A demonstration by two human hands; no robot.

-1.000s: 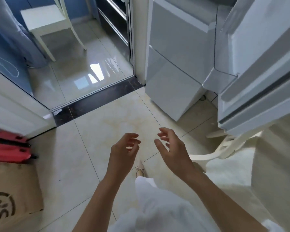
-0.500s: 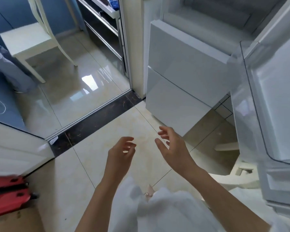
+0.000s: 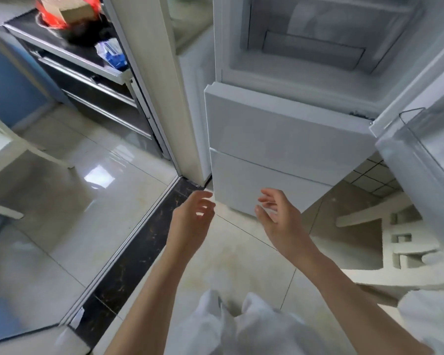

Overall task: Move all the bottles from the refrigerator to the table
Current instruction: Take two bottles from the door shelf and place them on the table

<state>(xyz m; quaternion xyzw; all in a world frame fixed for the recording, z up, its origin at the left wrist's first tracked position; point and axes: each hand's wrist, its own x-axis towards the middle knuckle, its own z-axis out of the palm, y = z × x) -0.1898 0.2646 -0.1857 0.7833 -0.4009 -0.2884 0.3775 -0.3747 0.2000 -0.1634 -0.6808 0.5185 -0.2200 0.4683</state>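
Closest to the camera, white clothing [image 3: 241,326] fills the bottom edge, and two bare forearms reach forward from it over the pale tiled floor [image 3: 228,265]. The left hand [image 3: 190,221] hangs in the air with fingers loosely curled, holding nothing. Just beside it, the right hand [image 3: 280,221] is up too, fingers spread and relaxed, palm turned toward the left, also holding nothing. The two hands are near each other but apart.

Just past the fingertips stands the refrigerator [image 3: 280,139], white, its two lower drawer fronts closed, one above the other. Above them the upper compartment [image 3: 318,47] lies open, showing white walls and a clear shelf; no bottles can be made out in the part that shows. Its open door [image 3: 420,162] swings out on the right with a clear bin on it. Below that door, a white chair [image 3: 385,239] sits on the floor.

To the left, a dark threshold strip [image 3: 139,239] runs across the tiles. Beyond it, a metal rack [image 3: 87,73] carries a blue and white packet [image 3: 112,53], and further up a blurred red and brown bundle [image 3: 67,10].
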